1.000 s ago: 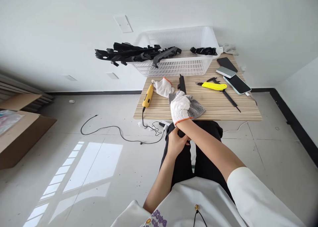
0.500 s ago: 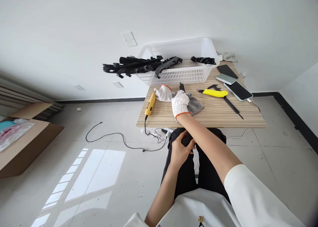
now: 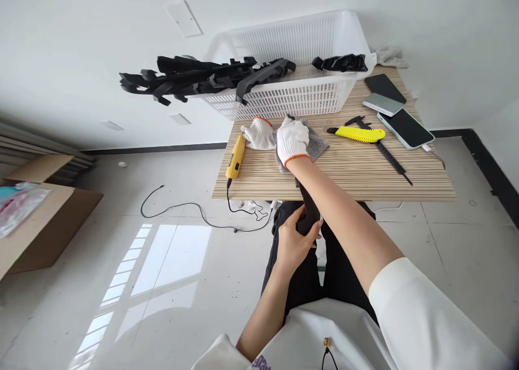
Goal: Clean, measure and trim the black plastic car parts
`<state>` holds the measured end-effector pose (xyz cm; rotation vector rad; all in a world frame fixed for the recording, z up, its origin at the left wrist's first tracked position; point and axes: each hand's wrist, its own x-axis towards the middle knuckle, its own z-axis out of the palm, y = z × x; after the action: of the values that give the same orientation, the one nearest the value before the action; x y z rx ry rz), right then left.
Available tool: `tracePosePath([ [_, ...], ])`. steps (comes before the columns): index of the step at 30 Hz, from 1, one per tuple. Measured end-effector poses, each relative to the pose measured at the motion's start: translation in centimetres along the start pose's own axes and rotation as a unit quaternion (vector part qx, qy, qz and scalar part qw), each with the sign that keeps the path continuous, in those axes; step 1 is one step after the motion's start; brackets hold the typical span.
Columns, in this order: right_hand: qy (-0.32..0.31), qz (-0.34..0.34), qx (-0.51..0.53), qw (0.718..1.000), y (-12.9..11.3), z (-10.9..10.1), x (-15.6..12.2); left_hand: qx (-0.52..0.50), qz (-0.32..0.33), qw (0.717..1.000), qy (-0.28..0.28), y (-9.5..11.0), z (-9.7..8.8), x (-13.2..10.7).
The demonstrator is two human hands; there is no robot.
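Note:
My bare left hand (image 3: 295, 237) is closed round the near end of a long black plastic part (image 3: 310, 205), just off the table's front edge. The part runs up beneath my right forearm, and a dark tip shows beyond my right hand. My right hand (image 3: 292, 140), in a white knitted glove with an orange cuff, is closed on a grey cloth (image 3: 318, 141) over the tabletop. Its fingertips are hidden. Left of it lies a second white glove (image 3: 259, 134), beside a yellow corded tool (image 3: 235, 158).
A white plastic basket (image 3: 284, 101) at the back holds several black plastic parts (image 3: 194, 78), some jutting out left. On the right of the wooden table (image 3: 267, 183) lie a yellow utility knife (image 3: 360, 134), black calipers (image 3: 391, 159) and phones (image 3: 407, 128). A cable (image 3: 203, 219) trails across the floor.
The view has shifted, so the table and basket appear larger and higher. More of the black part now shows between my left hand and right forearm. Both hands keep their closed grip.

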<state>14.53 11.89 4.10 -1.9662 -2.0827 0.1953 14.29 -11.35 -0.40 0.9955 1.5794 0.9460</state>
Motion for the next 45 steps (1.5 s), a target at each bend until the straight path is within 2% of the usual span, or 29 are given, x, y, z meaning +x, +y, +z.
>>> tracePosePath([
  [4,-0.017,-0.059,0.018,0.998,1.6,0.1,1.6,0.014,0.009,1.000,-0.009,0.2,0.2,0.0],
  [10,-0.091,-0.100,0.069,0.988,3.6,1.0,4.3,0.030,0.005,0.999,-0.011,0.5,0.2,0.0],
  [15,-0.111,-0.134,0.070,0.982,4.4,1.2,4.8,0.037,0.012,0.999,-0.009,0.6,0.3,0.0],
  [21,-0.083,-0.119,0.100,0.984,4.8,0.5,2.5,0.036,0.011,0.999,0.002,0.4,0.4,0.1],
  [27,-0.066,-0.123,0.106,0.984,5.7,-0.2,-1.3,0.047,0.034,0.998,0.027,0.1,0.3,0.2],
  [32,-0.043,-0.130,0.124,0.983,6.7,-0.5,-4.4,0.051,0.036,0.998,0.027,0.1,0.1,0.2],
  [37,-0.054,-0.138,0.114,0.982,7.4,-1.4,-7.0,0.061,0.035,0.997,0.033,0.0,-0.1,0.2],
  [41,-0.058,-0.127,0.125,0.982,7.4,-1.8,-7.6,0.061,0.050,0.997,0.025,0.0,0.0,0.3],
  [45,-0.050,-0.090,0.139,0.985,6.8,-1.8,-7.1,0.070,0.051,0.996,0.027,0.2,0.0,0.3],
])
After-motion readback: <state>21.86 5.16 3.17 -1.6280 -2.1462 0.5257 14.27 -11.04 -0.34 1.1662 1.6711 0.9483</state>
